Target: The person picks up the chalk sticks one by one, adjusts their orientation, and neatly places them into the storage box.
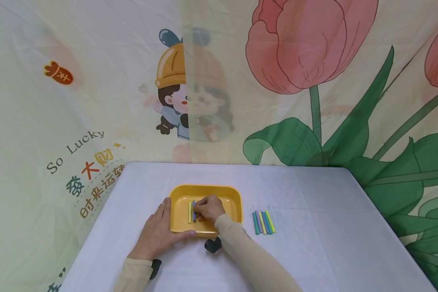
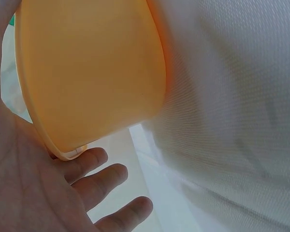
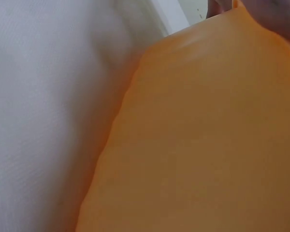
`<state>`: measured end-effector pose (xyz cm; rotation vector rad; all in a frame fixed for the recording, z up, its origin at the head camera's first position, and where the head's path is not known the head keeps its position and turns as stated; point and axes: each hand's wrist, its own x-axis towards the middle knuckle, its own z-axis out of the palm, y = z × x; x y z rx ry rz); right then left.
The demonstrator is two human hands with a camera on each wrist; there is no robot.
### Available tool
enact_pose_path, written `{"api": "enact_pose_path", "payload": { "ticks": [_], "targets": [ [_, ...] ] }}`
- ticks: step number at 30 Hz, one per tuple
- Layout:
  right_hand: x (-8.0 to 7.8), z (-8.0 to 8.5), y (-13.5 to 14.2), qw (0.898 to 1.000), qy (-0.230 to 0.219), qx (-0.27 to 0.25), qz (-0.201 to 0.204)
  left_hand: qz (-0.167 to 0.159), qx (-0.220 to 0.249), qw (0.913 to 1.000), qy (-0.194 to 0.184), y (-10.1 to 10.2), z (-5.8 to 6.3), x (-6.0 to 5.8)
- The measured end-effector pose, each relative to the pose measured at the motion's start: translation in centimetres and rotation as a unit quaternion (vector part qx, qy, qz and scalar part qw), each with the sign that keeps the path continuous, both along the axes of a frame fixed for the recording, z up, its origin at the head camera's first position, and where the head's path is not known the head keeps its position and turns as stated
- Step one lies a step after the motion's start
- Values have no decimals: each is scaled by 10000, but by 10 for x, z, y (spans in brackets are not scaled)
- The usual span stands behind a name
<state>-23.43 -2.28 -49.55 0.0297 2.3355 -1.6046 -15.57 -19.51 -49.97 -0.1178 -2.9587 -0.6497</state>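
Observation:
A yellow tray [image 1: 206, 187] lies on the white-covered table. My left hand [image 1: 157, 233] rests against its left side, with the fingers along the left rim and the thumb on the front rim. In the left wrist view the fingers [image 2: 100, 186] are extended beside the tray wall [image 2: 96, 72]. Over the inside of the tray, my right hand [image 1: 210, 209] pinches a blue chalk stick [image 1: 194, 217] near the tray floor. Just left of it lies a pale yellow chalk stick [image 1: 190, 213]. The right wrist view shows mostly the tray's outer wall [image 3: 198, 125]; the right fingertips are hidden there.
To the right of the tray, several chalk sticks [image 1: 264, 222] in green, purple, yellow and blue lie side by side on the tablecloth [image 1: 314, 243]. A printed curtain [image 1: 211, 81] hangs behind the table's back edge. Black wrist cameras [image 1: 213, 245] sit beneath the wrists.

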Motion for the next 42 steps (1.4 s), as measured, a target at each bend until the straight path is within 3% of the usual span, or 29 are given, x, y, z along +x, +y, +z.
{"api": "enact_pose_path", "payload": {
  "ticks": [20, 27, 34, 42],
  "targets": [
    [1, -3, -2, 9999, 28, 104, 6, 26, -25, 10000, 52, 1, 0, 1],
    [4, 3, 2, 9999, 34, 138, 55, 51, -37, 10000, -23, 1, 0, 1],
    [10, 10, 9, 9987, 328, 272, 269, 97, -36, 9999, -98, 1, 0, 1],
    [19, 19, 24, 9990, 184, 232, 325, 167, -31, 9995, -261, 3, 0, 0]
  ]
}}
